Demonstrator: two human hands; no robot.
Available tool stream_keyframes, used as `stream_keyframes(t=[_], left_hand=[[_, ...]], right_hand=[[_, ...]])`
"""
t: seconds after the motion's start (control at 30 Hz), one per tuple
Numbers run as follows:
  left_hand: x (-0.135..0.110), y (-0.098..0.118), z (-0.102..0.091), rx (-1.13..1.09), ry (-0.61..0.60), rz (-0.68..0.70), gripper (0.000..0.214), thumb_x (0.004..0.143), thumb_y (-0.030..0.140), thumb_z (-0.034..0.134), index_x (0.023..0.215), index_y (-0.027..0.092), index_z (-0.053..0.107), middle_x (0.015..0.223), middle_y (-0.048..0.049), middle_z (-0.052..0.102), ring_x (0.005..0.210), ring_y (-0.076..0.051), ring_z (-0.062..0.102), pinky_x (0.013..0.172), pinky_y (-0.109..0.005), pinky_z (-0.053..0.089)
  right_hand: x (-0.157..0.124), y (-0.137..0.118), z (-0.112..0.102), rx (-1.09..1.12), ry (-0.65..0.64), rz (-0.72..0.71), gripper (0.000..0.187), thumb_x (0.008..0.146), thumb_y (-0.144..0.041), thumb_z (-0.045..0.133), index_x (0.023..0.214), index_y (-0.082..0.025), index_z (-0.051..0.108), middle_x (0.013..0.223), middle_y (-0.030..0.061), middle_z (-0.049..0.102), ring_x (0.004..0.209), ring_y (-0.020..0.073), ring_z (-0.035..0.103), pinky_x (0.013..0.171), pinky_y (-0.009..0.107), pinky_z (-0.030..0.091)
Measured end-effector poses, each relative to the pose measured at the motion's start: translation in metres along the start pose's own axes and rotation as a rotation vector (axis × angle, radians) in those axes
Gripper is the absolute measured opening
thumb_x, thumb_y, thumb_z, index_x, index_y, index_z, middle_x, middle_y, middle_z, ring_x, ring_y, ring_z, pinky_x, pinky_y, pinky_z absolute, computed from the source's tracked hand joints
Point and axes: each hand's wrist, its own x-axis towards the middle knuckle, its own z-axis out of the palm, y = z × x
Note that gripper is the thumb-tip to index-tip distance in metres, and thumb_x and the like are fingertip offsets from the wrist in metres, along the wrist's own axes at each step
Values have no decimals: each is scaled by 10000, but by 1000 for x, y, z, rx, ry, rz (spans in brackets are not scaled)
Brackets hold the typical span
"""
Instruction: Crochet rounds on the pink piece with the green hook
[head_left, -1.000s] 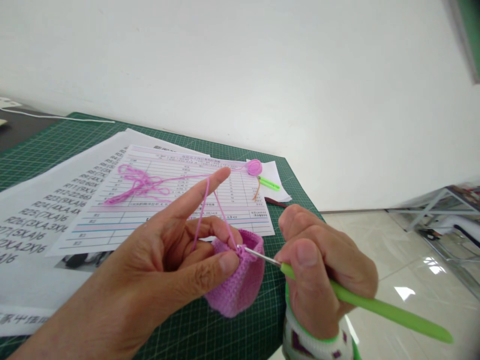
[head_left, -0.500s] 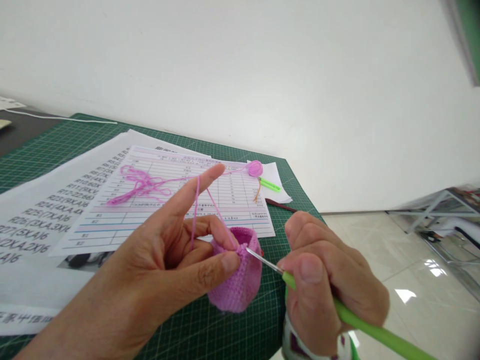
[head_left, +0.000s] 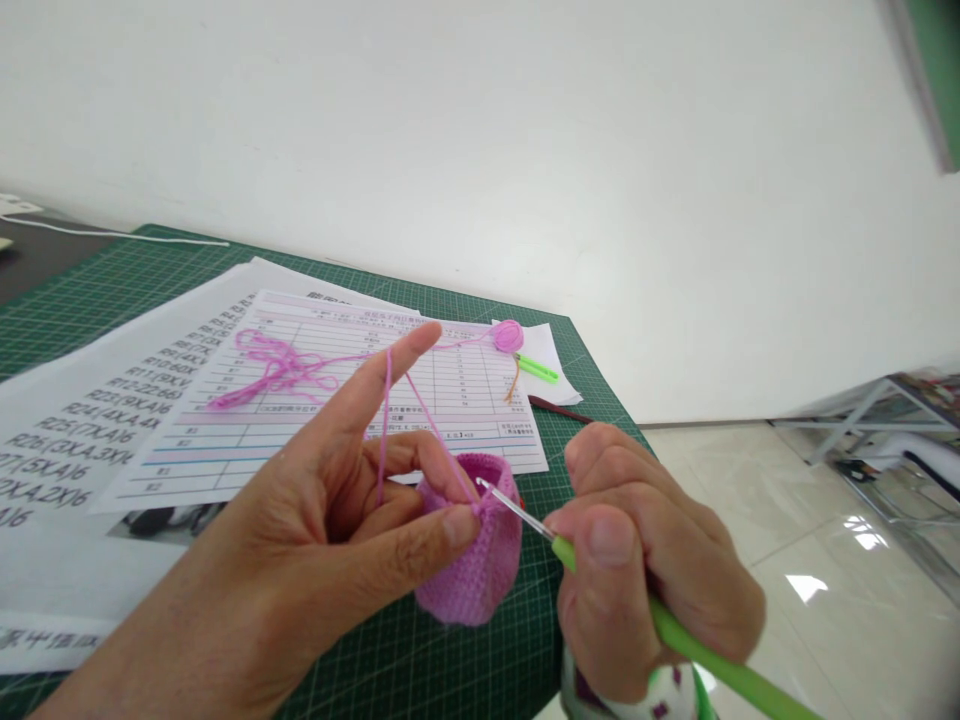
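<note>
Between thumb and fingers, my left hand (head_left: 330,500) pinches the rim of a small pink crocheted pouch (head_left: 469,575). Pink yarn (head_left: 424,405) loops over its raised, outstretched index finger and runs down to the pouch's edge. My right hand (head_left: 652,560) is closed round the green handle of a crochet hook (head_left: 525,515). The hook's metal tip lies at the pouch's rim, close to the left fingertips, with a strand near it. Whether the tip passes through a stitch, I cannot tell.
Printed sheets (head_left: 172,480) cover much of the green cutting mat (head_left: 360,650). On them lie a loose yarn tangle (head_left: 277,370), a small pink yarn ball (head_left: 508,336) and a bright green tool (head_left: 537,368). A dark red stick (head_left: 559,409) lies behind my right hand. A white wall (head_left: 480,150) rises behind.
The crochet hook and my right hand have shifted slightly left. The hook's tip has moved from the rim's right side to up over the pouch opening. My left hand keeps its hold.
</note>
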Motion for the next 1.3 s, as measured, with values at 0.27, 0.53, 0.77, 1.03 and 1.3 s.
stream_keyframes(t=[0.27, 0.53, 0.77, 1.03, 1.3], left_hand=[[-1, 5, -5, -172, -47, 57, 830, 784, 361, 753, 1507, 348, 347, 752, 31, 673, 576, -159, 573, 661, -345, 531], [0, 6, -5, -165, -47, 54, 831, 786, 401, 748, 1510, 342, 343, 682, 37, 627, 664, -193, 604, 625, -310, 520], [-2, -2, -6, -72, -3, -54, 892, 774, 329, 807, 1385, 683, 263, 551, 101, 447, 588, -123, 475, 532, -163, 433], [0, -4, -6, -90, -25, 8, 827, 811, 307, 767, 1448, 565, 305, 742, 74, 679, 665, -147, 621, 535, -191, 482], [5, 0, -15, -208, -13, -2, 806, 743, 409, 745, 1473, 375, 405, 882, -10, 707, 787, -253, 681, 648, -331, 547]], right_hand=[[-3, 7, -4, -89, -68, -105, 298, 895, -123, 483, 610, -210, 472, 550, -19, 414, 531, 132, 428, 535, 342, 411], [-1, 10, 5, 9, -46, -59, 334, 988, -388, 456, 758, -183, 585, 569, 2, 524, 560, 148, 508, 529, 334, 439], [3, 6, 11, 214, -179, 151, 342, 996, -360, 444, 804, -170, 654, 658, -1, 641, 632, 124, 590, 772, 356, 560], [0, 3, 6, 166, -144, 247, 243, 937, -157, 490, 718, -164, 597, 601, -37, 520, 588, 90, 506, 710, 320, 547], [0, 4, 10, 180, -83, 137, 257, 955, -154, 462, 751, -142, 618, 607, -2, 538, 598, 107, 513, 690, 327, 540]])
